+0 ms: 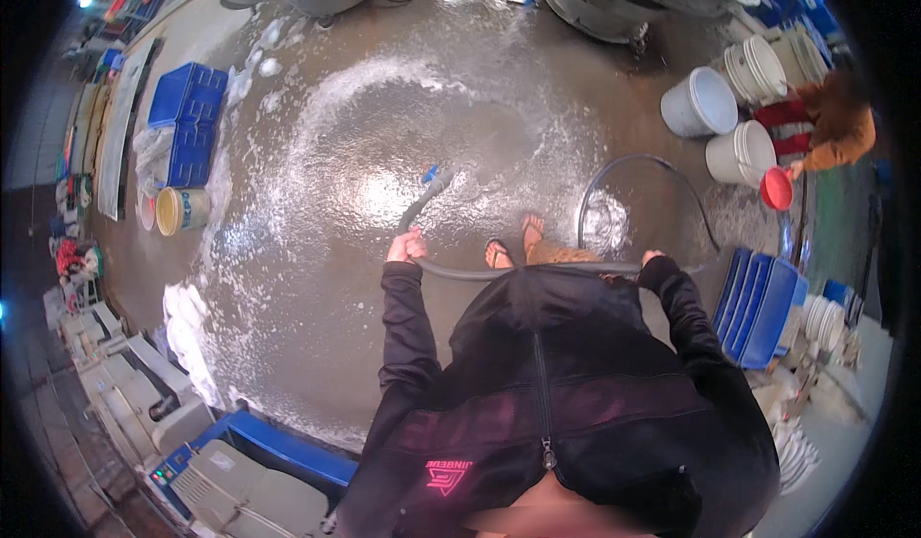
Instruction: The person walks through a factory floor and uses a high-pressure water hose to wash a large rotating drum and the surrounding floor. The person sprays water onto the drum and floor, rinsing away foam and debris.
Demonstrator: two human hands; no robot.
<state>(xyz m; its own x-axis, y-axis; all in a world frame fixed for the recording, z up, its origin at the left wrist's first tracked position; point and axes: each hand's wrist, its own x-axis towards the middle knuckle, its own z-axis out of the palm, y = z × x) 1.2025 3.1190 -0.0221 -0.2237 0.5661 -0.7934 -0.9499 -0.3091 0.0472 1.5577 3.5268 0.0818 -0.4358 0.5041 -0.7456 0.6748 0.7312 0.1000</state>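
A grey hose [523, 271] runs across in front of my body and loops on the wet floor to the right. My left hand [406, 246] grips it near the front end, whose blue-tipped nozzle [434, 179] points at the soapy concrete floor [384, 125]. At the other side my right hand [652, 258] holds the hose where it curves back. My feet in sandals [513, 245] stand between the two hands. I wear a black zipped jacket.
Blue crates [189, 120] and a yellow bucket [180, 210] sit at the left. White buckets [715, 106] stand at the right, where a crouching person in orange [835, 125] holds a red bowl [775, 189]. Blue trays [758, 303] lean at the right; machines line the lower left.
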